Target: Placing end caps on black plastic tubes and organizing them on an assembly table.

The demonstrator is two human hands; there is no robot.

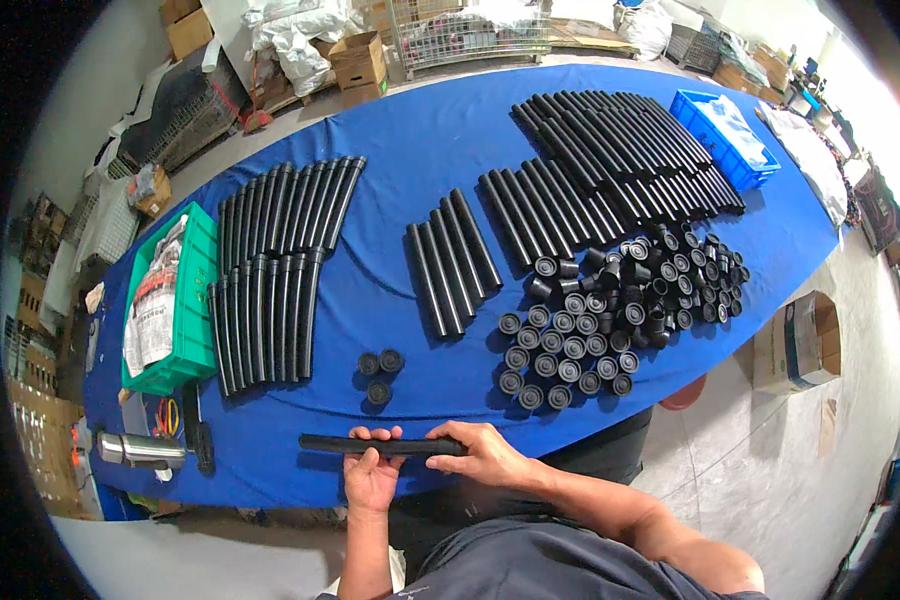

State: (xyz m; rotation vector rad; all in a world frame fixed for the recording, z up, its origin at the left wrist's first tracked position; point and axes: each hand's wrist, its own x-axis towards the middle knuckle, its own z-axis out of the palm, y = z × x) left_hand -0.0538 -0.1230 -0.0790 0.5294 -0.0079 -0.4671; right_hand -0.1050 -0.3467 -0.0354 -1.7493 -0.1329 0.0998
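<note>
A black tube (330, 443) lies level across both hands near the table's front edge. My left hand (372, 480) grips it from below around its middle, thumb on the near side. My right hand (485, 455) is closed around its right end; whether a cap sits there is hidden by the fingers. Just beyond the left hand stand three round black rubber caps (378, 391). Farther off, several bare black tubes (452, 265) lie side by side. To the right is a large group of caps (550, 341), many in rows, others in a heap.
Capped-looking tubes (267, 320) lie in two rows at left, beside a green crate (195, 330) holding a printed bag. More tubes (620, 135) and a blue basket (740, 165) are at the far right. A steel flask (145, 450), scissors (168, 415) and a hammer-like tool (202, 440) lie front left.
</note>
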